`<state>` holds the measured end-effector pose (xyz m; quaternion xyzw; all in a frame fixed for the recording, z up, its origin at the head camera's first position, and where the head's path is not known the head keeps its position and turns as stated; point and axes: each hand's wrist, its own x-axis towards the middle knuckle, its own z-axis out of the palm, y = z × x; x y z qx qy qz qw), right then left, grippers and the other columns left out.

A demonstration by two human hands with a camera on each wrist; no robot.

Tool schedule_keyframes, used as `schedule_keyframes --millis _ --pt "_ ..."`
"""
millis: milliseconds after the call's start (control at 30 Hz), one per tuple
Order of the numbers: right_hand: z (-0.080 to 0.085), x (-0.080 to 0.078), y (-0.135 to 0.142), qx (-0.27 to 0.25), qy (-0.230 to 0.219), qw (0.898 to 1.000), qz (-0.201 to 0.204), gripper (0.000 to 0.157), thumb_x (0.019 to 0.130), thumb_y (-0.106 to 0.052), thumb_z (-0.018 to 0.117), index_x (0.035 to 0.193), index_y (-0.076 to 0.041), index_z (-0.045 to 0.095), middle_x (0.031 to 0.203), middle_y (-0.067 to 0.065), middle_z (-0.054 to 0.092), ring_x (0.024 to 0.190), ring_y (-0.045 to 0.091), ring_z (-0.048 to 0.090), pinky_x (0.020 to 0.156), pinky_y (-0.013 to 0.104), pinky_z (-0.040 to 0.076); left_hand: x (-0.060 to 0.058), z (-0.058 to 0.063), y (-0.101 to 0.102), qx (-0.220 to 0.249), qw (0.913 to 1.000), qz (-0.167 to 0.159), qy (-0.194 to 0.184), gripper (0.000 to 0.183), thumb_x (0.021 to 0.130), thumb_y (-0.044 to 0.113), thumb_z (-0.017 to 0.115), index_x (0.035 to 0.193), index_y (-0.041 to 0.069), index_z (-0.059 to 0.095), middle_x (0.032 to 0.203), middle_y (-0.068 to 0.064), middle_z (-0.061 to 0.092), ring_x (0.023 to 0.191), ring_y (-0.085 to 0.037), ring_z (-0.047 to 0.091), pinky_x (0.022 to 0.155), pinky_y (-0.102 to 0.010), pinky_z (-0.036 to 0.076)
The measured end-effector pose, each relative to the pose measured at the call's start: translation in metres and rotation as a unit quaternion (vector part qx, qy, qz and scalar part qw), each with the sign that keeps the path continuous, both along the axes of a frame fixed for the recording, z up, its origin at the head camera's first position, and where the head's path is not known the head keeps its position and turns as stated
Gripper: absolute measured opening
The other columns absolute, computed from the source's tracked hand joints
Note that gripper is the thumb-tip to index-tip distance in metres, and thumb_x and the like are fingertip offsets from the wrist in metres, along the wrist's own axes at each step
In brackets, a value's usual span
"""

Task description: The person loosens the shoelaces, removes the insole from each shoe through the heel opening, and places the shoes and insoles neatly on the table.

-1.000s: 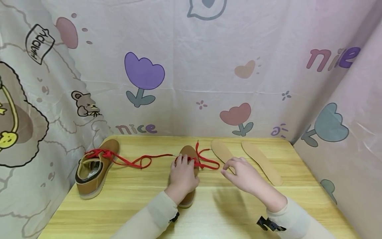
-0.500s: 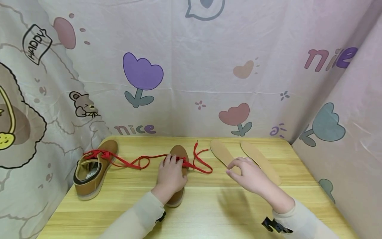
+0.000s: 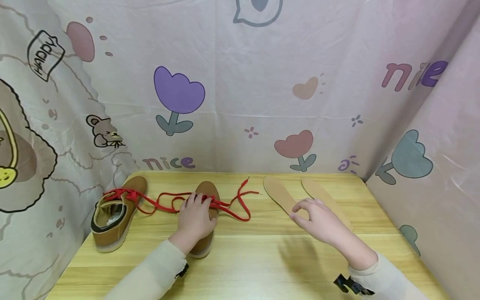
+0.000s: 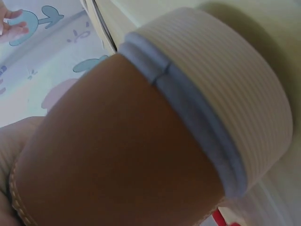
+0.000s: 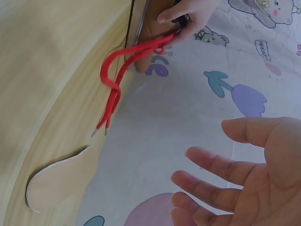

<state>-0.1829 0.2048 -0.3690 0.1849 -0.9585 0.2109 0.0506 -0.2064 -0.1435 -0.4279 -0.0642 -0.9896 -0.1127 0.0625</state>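
Note:
My left hand (image 3: 196, 221) grips a brown shoe (image 3: 203, 246) from above around its opening, toe pointing away from me. The left wrist view shows its brown leather heel (image 4: 103, 150) and ribbed pale sole (image 4: 240, 89) up close. Red laces (image 3: 248, 214) trail from it to the right, ends lying loose on the table. My right hand (image 3: 323, 221) hovers over two tan insoles (image 3: 276, 191), fingers loosely bent and nothing held. The right wrist view shows that hand (image 5: 249, 174) palm up to the camera, apart from the insole (image 5: 59, 186).
A matching brown shoe (image 3: 112, 238) with red laces stands at the table's left side, its opening facing me. Its lace runs across toward the held shoe. Printed curtains (image 3: 240, 91) enclose the wooden table (image 3: 258, 266) at the back and both sides.
My left hand has slid the shoe leftward, closer to the other shoe, its laces dragging along. My right hand has drifted slightly right, over the insoles.

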Motion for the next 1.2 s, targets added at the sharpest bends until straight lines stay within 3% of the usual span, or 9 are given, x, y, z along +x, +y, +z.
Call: schedule_keyframes --millis 400,1200 --pt "0.008 0.002 0.012 0.001 0.012 1.0 -0.014 0.023 0.096 -0.034 0.066 0.104 -0.014 0.073 0.12 0.011 0.068 0.119 0.041 0.056 0.098 0.061 0.043 0.0 0.002 -0.034 -0.006 0.9998 0.006 0.016 0.062 0.084 0.035 0.075 0.135 0.003 0.06 0.142 -0.026 0.05 0.138 -0.05 0.032 0.109 -0.068 0.028" --pt "0.014 0.008 0.033 -0.005 0.003 0.999 -0.037 0.037 0.097 -0.042 0.065 0.113 -0.01 0.071 0.128 0.015 0.064 0.117 0.041 0.054 0.094 0.06 0.045 0.004 -0.002 -0.091 -0.004 0.9995 0.013 0.029 0.061 0.082 0.029 0.075 0.133 -0.001 0.061 0.138 -0.03 0.051 0.135 -0.053 0.033 0.107 -0.07 0.029"
